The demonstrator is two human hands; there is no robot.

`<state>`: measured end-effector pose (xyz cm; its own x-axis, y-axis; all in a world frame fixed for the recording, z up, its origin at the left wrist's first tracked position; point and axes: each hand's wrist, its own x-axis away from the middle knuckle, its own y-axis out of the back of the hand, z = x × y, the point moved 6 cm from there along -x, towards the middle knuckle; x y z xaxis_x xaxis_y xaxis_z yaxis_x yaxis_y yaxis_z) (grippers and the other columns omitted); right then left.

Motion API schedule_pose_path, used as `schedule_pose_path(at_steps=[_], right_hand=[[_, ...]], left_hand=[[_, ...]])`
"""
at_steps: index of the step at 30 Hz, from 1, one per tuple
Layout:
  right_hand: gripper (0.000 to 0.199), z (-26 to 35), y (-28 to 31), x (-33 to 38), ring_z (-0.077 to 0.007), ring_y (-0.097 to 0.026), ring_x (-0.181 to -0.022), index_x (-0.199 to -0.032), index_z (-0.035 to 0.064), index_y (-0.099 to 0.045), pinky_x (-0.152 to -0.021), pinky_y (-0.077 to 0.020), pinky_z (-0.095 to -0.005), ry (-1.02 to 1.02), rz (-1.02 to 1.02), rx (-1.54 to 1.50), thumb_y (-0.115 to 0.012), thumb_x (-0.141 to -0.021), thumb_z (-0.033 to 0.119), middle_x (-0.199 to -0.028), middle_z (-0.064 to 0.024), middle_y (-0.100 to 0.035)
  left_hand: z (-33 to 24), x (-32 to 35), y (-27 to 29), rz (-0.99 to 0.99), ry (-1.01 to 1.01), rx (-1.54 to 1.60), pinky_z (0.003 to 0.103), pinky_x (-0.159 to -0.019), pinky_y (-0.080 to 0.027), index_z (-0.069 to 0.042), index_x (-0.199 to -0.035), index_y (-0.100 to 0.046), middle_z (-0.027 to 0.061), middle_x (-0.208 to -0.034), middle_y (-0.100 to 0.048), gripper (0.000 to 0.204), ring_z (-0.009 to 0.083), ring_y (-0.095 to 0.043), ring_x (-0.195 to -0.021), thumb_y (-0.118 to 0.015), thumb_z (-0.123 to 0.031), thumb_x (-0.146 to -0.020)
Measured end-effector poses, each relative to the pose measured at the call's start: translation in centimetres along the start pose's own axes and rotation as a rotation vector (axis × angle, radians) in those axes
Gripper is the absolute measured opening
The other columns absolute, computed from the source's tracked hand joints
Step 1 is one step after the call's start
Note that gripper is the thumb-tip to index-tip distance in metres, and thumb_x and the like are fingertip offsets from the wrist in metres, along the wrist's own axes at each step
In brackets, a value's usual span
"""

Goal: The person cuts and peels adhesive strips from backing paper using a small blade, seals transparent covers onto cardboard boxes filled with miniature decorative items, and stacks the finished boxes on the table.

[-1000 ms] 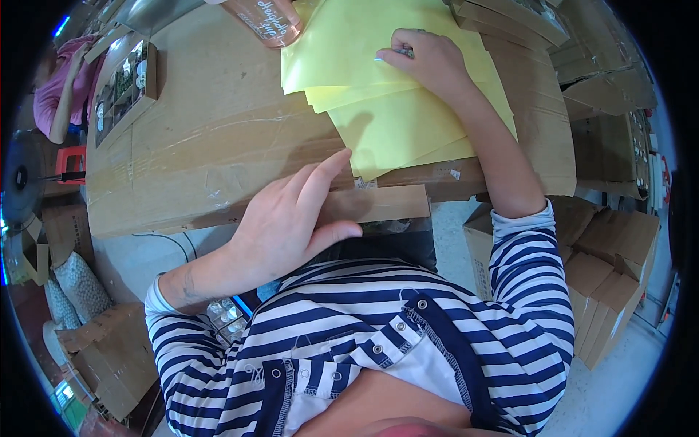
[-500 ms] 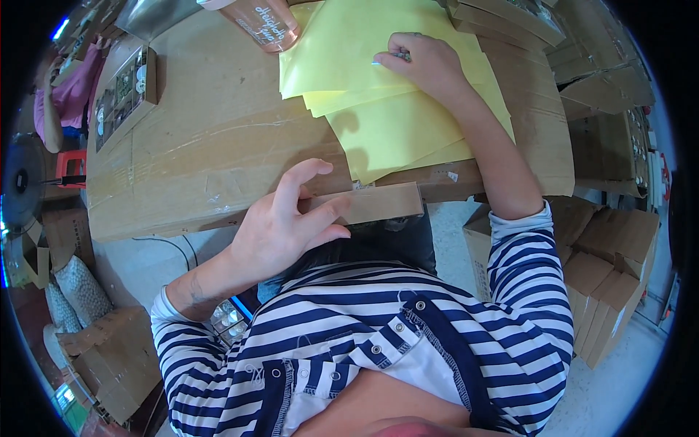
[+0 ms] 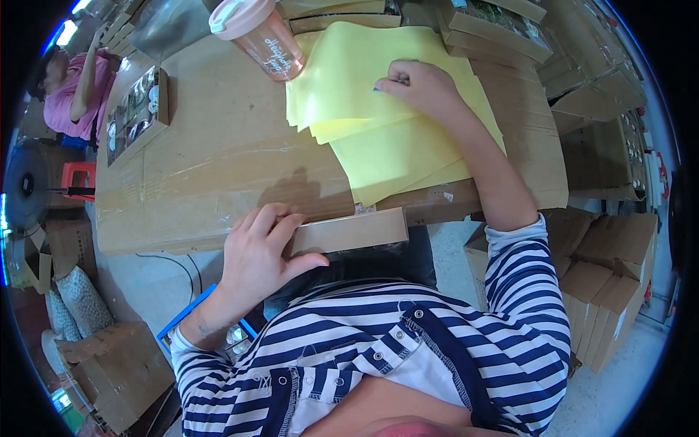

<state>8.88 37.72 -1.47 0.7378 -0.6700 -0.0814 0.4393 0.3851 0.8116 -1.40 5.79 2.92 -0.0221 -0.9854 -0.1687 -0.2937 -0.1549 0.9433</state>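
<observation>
My left hand (image 3: 256, 251) is closed over the left end of a narrow brown cardboard box (image 3: 353, 231). Its fingers lie along the table side and the thumb on the side toward me; the box leans at the table's near edge above my lap. My right hand (image 3: 422, 86) is curled up over a stack of yellow sheets (image 3: 400, 146). Between its fingers shows something small and greyish with a bluish tip, which I cannot make out. The sheets fan out unevenly on the cardboard-covered table (image 3: 218, 164).
A pink lidded cup (image 3: 266, 44) stands beside the sheets. Compartmented trays sit at the table's left (image 3: 138, 113) and far right (image 3: 502, 29). Cardboard boxes (image 3: 608, 266) are piled on the right. A person in pink (image 3: 76, 102) and a fan (image 3: 28, 182) are at left.
My left hand has gone from spread fingers to a grip on the cardboard box's left end. My right hand stays closed over the yellow sheets. The whole view has shifted slightly.
</observation>
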Motion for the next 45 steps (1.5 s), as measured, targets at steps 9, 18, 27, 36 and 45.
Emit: schedule_pose_path(at_steps=[9, 18, 27, 36, 45], right_hand=[[0.04, 1.1, 1.1, -2.0, -0.0065, -0.039, -0.057, -0.077, 0.0051, -0.06, -0.056, -0.0324, -0.0271, -0.005, 0.054, -0.105, -0.072, -0.089, 0.041, -0.06, 0.0052, -0.048], [0.04, -0.5, -0.6, -3.5, -0.0082, -0.047, -0.06, -0.081, 0.0052, -0.062, -0.06, -0.039, -0.0273, -0.026, -0.008, -0.122, -0.072, -0.089, 0.043, -0.064, 0.0029, -0.056], [0.039, -0.4, -0.4, -2.6, -0.0173, -0.061, -0.07, -0.086, 0.0096, -0.063, -0.068, -0.0467, -0.0321, 0.058, -0.191, -0.055, -0.072, -0.086, 0.048, -0.077, -0.0028, -0.067], [0.029, -0.5, 0.0, -2.0, -0.02, -0.06, -0.071, -0.085, 0.0119, -0.062, -0.064, -0.0459, -0.0339, 0.123, -0.337, 0.072, -0.073, -0.084, 0.039, -0.08, -0.0016, -0.06], [0.027, -0.6, 0.5, -1.8, -0.02, -0.062, -0.076, -0.084, 0.0113, -0.062, -0.067, -0.0472, -0.0352, 0.075, -0.253, 0.088, -0.073, -0.083, 0.035, -0.083, -0.0012, -0.061]], left_hand=[[-1.0, 0.4, 0.4, 0.12, -0.022, 0.157, 0.035, -0.075, -0.055, -0.02, -0.131, -0.063, 0.0116, -0.124, -0.049, 0.058, 0.0199, -0.061, -0.079, -0.077, -0.044, -0.081], [0.5, 2.1, -0.5, -0.123, 0.084, 0.115, 0.036, -0.08, -0.055, -0.006, -0.117, -0.067, 0.0128, -0.114, -0.058, 0.06, 0.0262, -0.064, -0.095, -0.083, -0.045, -0.074], [3.4, 12.6, -14.1, -0.018, 0.479, 0.817, 0.04, -0.104, -0.043, 0.001, -0.131, -0.055, 0.0207, -0.13, -0.058, 0.054, 0.0369, -0.055, -0.124, -0.076, -0.008, -0.083], [-1.0, 1.3, 2.2, -0.11, -0.204, 0.192, 0.04, -0.074, -0.053, -0.003, -0.139, -0.056, 0.0111, -0.105, -0.061, 0.075, 0.0254, -0.062, -0.089, -0.067, -0.054, -0.085], [0.1, -7.3, 1.2, 0.312, -0.381, 0.509, 0.046, -0.089, -0.051, -0.006, -0.134, -0.062, 0.0166, -0.111, -0.067, 0.068, 0.037, -0.064, -0.102, -0.055, -0.06, -0.093]])
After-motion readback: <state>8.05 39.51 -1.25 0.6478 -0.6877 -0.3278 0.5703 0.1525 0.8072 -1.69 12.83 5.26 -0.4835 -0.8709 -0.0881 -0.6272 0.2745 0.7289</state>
